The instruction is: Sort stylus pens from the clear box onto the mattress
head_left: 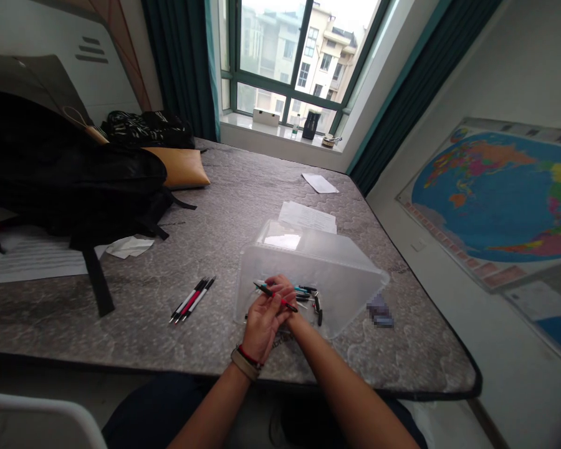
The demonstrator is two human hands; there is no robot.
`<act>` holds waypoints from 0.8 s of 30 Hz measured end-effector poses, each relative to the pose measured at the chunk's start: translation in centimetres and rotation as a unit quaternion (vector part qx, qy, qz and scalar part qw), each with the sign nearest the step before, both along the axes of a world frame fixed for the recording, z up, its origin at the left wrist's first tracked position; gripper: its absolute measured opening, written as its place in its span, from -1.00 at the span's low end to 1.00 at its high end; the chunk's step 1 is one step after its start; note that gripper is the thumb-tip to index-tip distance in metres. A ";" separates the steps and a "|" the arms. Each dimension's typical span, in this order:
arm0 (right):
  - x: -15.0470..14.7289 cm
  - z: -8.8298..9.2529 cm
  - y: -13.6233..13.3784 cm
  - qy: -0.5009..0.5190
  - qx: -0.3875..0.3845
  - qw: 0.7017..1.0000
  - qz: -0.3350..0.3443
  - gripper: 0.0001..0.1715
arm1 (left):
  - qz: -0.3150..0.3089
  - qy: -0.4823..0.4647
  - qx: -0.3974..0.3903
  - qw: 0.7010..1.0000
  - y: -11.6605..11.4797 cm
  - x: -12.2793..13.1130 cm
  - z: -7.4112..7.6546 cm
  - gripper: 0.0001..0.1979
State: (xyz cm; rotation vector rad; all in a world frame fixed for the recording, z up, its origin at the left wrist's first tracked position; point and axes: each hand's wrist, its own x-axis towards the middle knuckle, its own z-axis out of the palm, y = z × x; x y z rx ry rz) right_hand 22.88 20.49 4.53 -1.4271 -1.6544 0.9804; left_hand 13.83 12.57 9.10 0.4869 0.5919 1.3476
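Observation:
My left hand (262,321) and my right hand (285,298) meet in front of a clear plastic bin (336,268) on the grey mattress. Together their fingers are closed on a black and red pen (277,297) that points left and slightly away from me. Several more pens (308,294) lie inside the bin just beyond my hands. A small group of red and black pens (192,300) lies side by side on the mattress to the left of the bin.
A black backpack (70,181) with a hanging strap and printed sheets (28,259) fill the left. A tan cushion (182,167) lies behind it. Papers (307,217) lie past the bin. A world map (500,193) leans on the right wall.

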 end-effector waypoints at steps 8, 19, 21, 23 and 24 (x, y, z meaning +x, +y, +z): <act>6.9 -2.0 -7.9 0.246 -0.092 0.957 -0.122 -0.69 | 0.023 0.059 -0.073 0.995 0.2 0.8 -1.7 -0.58; 6.9 -1.4 -8.9 0.249 -0.034 0.958 -0.136 -0.72 | 0.054 0.080 -0.129 0.987 0.7 1.8 -3.1 -0.64; 7.5 -1.3 -8.8 0.237 -0.029 0.960 -0.144 -0.71 | 0.054 0.078 -0.145 0.985 0.8 1.9 -3.4 -0.65; 7.9 -1.2 -8.9 0.226 -0.028 0.963 -0.142 -0.71 | 0.057 0.079 -0.156 0.983 0.8 2.0 -3.7 -0.67; 8.0 -1.1 -9.0 0.220 -0.026 0.966 -0.136 -0.72 | 0.058 0.080 -0.161 0.982 0.8 2.0 -3.8 -0.68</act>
